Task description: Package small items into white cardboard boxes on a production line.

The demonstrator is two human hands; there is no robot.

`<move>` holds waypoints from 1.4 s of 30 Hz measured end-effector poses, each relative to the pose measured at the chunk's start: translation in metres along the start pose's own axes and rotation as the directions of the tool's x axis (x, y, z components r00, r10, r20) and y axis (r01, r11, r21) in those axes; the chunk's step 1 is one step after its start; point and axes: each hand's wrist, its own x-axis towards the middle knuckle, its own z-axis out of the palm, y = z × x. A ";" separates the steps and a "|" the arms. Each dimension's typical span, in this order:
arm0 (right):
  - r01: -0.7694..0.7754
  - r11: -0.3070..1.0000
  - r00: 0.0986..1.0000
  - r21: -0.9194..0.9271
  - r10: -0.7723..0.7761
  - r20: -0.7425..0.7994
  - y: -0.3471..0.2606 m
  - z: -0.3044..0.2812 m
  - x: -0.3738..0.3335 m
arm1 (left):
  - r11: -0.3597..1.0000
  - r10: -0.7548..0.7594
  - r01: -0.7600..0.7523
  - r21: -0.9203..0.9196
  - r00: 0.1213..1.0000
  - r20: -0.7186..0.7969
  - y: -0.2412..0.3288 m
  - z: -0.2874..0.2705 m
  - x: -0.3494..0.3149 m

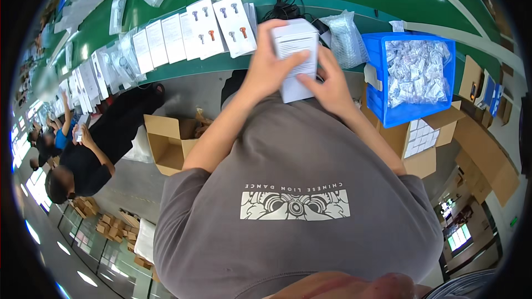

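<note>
A white printed carton [296,41] is held up in front of my chest at the green bench's near edge. My left hand [271,66] grips its left side, with the thumb across the printed face. My right hand [330,80] closes on its lower right side, thumb on the front and fingers round the edge. To the left of it, white cartons [235,25] with small pictures of handheld devices stand in a row on the bench. A bubble-wrap bag [344,39] lies to the right of my hands.
Black cables [284,10] lie behind the carton. At right, a blue crate [374,72] holds many small clear bags, above an open cardboard box [393,133] with white cartons inside. Another open cardboard box [163,147] sits at left. Co-workers, one in black [119,127], work farther left.
</note>
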 end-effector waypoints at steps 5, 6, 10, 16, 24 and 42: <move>-0.521 0.748 0.847 0.411 0.512 0.142 0.082 -0.055 -0.039 | 0.991 -0.110 0.115 -0.071 0.991 0.071 -0.052 0.034 0.014; -0.511 0.754 0.856 0.413 0.490 0.166 0.077 -0.058 -0.035 | 0.992 -0.105 0.110 -0.066 0.992 0.077 -0.056 0.029 0.014; -0.307 0.832 0.950 0.462 0.237 0.205 0.049 -0.039 -0.014 | 0.985 -0.040 0.041 -0.168 0.999 0.010 -0.033 -0.006 0.015; -0.219 0.967 0.911 0.127 0.157 0.382 0.027 0.003 0.057 | 0.994 -0.092 0.057 -0.089 0.886 -0.455 0.005 -0.148 -0.002; 0.132 0.920 0.983 -0.369 -0.169 -0.071 0.087 0.117 0.120 | 0.893 -0.054 0.254 0.372 0.880 -0.472 -0.071 -0.276 0.044; 0.525 0.556 0.851 -0.645 -0.334 0.405 0.023 0.203 0.435 | 0.435 0.458 0.759 0.484 0.276 -0.845 -0.119 -0.624 -0.087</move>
